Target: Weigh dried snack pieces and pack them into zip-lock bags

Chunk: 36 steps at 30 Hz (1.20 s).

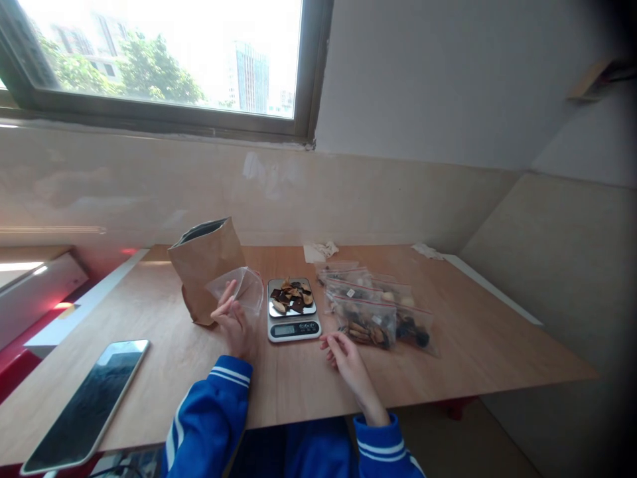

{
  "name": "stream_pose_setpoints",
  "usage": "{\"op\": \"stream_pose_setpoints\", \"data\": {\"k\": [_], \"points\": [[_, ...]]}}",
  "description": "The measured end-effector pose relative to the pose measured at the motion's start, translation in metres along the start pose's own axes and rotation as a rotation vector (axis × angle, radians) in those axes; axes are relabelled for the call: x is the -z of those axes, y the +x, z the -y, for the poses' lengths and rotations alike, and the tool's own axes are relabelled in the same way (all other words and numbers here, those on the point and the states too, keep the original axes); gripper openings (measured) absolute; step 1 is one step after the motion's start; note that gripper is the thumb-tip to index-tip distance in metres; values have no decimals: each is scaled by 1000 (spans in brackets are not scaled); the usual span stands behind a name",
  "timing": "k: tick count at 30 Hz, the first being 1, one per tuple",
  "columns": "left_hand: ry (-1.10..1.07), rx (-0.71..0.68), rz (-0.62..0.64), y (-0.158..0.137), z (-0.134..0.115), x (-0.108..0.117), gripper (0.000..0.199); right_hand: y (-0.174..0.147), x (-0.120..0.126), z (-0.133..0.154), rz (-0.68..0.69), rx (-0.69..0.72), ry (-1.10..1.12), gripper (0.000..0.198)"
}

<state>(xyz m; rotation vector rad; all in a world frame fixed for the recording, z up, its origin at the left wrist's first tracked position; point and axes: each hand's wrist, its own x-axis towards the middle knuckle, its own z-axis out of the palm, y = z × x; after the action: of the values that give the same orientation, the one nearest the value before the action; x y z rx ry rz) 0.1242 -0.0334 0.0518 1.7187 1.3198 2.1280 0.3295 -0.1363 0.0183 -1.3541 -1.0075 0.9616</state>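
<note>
My left hand (pixel 233 332) has its fingers on a clear plastic bag (pixel 251 290), gripping it in front of a brown paper bag (pixel 204 265). Beside that hand is a white digital kitchen scale (pixel 294 332), with dried brown, mushroom-like slices (pixel 293 297) heaped on its metal plate. The display digits are too small to read. My right hand (pixel 344 358) rests near the scale's lower right corner, fingers loosely bent and apart, with nothing seen in them. Just beyond it lie several zip bags (pixel 365 322) of dried pieces, some brown and some dark.
A tablet-like device (pixel 92 405) lies on the left of the wooden table (pixel 472 332). Crumpled white tissue (pixel 321 251) sits at the back, with another tissue (pixel 426 251) farther right. A tiled wall and window stand behind the table.
</note>
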Motion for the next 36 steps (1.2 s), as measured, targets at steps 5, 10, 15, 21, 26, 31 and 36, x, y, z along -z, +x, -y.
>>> {"op": "stream_pose_setpoints", "data": {"k": [5, 10, 15, 21, 26, 31, 36], "points": [[-21, 63, -41, -13, 6, -3, 20, 3, -14, -3, -76, 102, -116, 36], [-37, 201, -47, -14, 5, -3, 32, 14, -23, -12, -151, 272, -283, 33], [-143, 280, -52, -18, 9, -7, 31, 55, -35, -16, -143, 402, -528, 46], [-78, 328, -85, -20, 15, -4, 24, 97, -50, -6, 101, 359, -724, 60], [-78, 325, -47, -17, 14, -2, 20, 102, -48, -15, 102, 416, -708, 51], [-47, 348, -26, -18, 14, -1, 19, 104, -47, -17, -23, 515, -607, 42], [-61, 399, 20, -18, 16, 1, 18, 109, -45, -12, -57, 514, -536, 31]]}}
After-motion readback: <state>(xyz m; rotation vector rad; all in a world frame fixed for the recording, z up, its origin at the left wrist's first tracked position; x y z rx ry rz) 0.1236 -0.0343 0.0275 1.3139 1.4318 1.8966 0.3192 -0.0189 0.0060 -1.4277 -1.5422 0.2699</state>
